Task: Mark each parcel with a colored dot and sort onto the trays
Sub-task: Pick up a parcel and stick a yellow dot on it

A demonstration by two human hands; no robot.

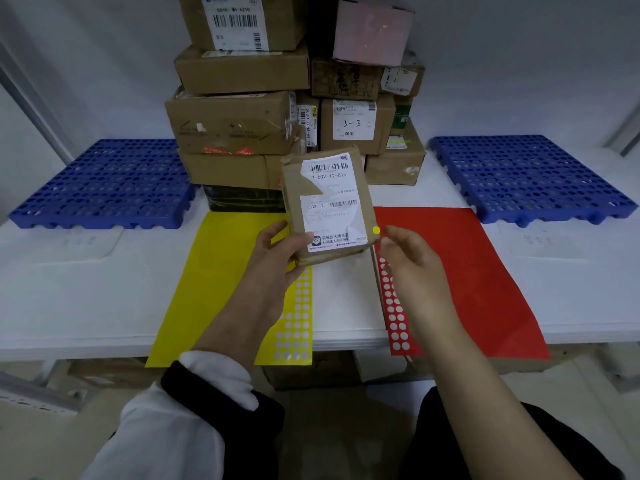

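- White table (69,299) against a pale wall carries everything in view.
- Small brown parcel (327,202), its white shipping label torn, is held up above the table's middle with the label facing the camera.
- Left hand (277,251) grips the parcel's lower left corner, thumb on the label side and fingers curled behind.
- Right hand (412,261) hovers just beside the parcel's lower right edge, forefinger and thumb close together.
- Yellow dot (376,230) sits at the forefinger's tip, against the parcel's edge. Whether the fingers pinch it, I cannot tell.
- Yellow sticker sheet (221,289) lies under the left hand and red sticker sheet (467,271) under the right. Each has rows of pale circles along its inner edge.
- Stack of cardboard boxes (239,126) stands behind the parcel.
- Left blue tray (104,181) and right blue tray (530,174), both perforated, flank the stack.
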